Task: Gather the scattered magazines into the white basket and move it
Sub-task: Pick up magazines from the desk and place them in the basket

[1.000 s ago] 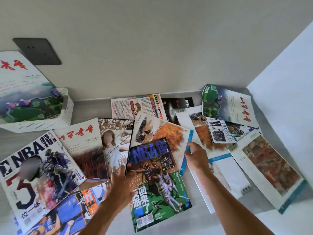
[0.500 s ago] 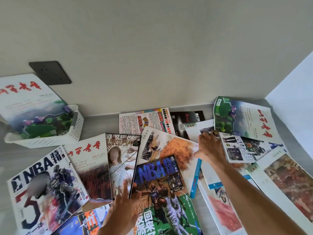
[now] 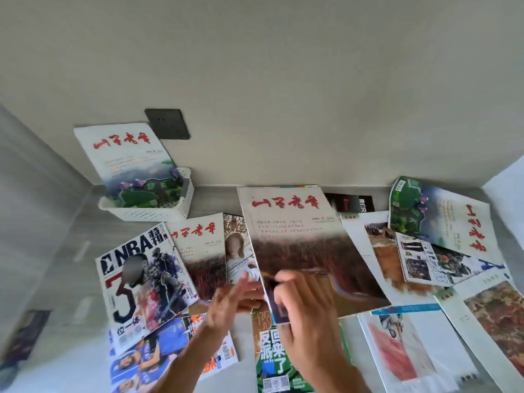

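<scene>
A white perforated basket (image 3: 158, 212) stands at the back left against the wall, with one red-titled magazine (image 3: 127, 157) upright in it. My right hand (image 3: 306, 304) grips the lower edge of another red-titled magazine (image 3: 306, 245) with a reddish-brown field cover, held tilted above the pile. My left hand (image 3: 232, 302) is beside that magazine's lower left corner, fingers apart and blurred. Several magazines lie scattered on the grey surface, among them an NBA magazine (image 3: 141, 282) and a green basketball magazine (image 3: 275, 355) below my hands.
A dark wall socket (image 3: 167, 123) sits above the basket. More magazines overlap at the right, including a green-and-white one (image 3: 442, 217) near the white side wall (image 3: 507, 194). A dark object (image 3: 25, 336) lies at the far left.
My right hand has come back from the far magazines and now holds a red-titled magazine lifted over the middle of the pile. My left hand has risen to its corner. The view has shifted right.
</scene>
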`<state>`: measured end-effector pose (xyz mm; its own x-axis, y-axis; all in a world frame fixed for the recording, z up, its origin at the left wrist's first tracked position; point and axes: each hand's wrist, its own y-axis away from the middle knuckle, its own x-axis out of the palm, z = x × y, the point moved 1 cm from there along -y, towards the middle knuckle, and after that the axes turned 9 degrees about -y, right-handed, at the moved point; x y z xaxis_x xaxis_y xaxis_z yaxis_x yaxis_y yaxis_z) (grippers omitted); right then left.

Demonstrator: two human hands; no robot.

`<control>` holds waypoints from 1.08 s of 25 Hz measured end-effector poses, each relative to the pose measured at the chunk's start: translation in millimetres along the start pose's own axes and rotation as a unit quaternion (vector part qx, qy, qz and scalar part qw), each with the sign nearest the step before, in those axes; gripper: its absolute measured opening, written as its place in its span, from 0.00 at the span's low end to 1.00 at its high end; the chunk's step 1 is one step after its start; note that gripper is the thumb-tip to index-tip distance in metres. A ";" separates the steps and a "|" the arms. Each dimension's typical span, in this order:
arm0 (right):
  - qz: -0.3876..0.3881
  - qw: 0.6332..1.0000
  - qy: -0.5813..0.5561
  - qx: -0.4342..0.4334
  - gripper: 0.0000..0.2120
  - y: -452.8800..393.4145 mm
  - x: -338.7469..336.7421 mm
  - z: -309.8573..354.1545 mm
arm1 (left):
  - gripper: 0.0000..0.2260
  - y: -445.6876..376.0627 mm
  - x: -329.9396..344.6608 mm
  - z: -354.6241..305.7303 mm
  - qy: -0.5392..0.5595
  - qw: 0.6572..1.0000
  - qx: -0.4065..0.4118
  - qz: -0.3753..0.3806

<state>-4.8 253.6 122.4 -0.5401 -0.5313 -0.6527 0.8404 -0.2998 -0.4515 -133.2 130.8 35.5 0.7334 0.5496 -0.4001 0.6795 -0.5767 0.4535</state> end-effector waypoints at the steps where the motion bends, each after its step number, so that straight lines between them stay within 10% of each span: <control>1: 0.043 0.999 -0.008 -0.020 0.11 13.2 18.4 11.4 | 0.30 1.6 -12.2 1.4 0.168 0.985 -0.032 0.014; 3: 0.180 0.983 -0.021 -0.024 0.07 30.9 55.0 25.8 | 0.17 6.8 -34.4 4.9 0.258 0.964 -0.069 0.018; 7: 0.472 0.874 -0.073 0.093 0.23 32.5 101.9 10.9 | 0.17 21.2 -56.5 42.4 -0.002 0.983 -0.137 -0.121; 10: 0.221 0.891 -0.212 0.334 0.37 7.3 109.7 -13.6 | 0.19 41.2 -89.8 62.1 0.179 0.982 0.037 -0.051; 14: 0.147 0.720 -0.477 0.483 0.14 -66.8 124.0 -10.2 | 0.16 65.2 -168.4 58.2 0.252 0.953 0.165 -0.028; 19: 0.082 0.828 -0.407 0.376 0.05 -123.9 164.9 15.9 | 0.03 47.9 -262.6 85.7 0.143 0.948 0.104 -0.264; 21: 0.110 0.871 -0.303 0.370 0.05 -116.5 200.8 22.4 | 0.13 30.1 -265.2 105.2 0.046 0.951 0.012 -0.306; 27: 0.036 0.902 -0.306 0.304 0.18 -201.8 229.2 51.7 | 0.15 -25.4 -339.8 69.9 0.157 0.918 0.066 -0.358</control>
<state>-295.9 151.4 95.3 -0.5138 -0.8487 -0.1256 0.8419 -0.5269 0.1168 -398.3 -83.6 104.2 0.0713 0.9514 -0.2996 0.9968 -0.0570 0.0561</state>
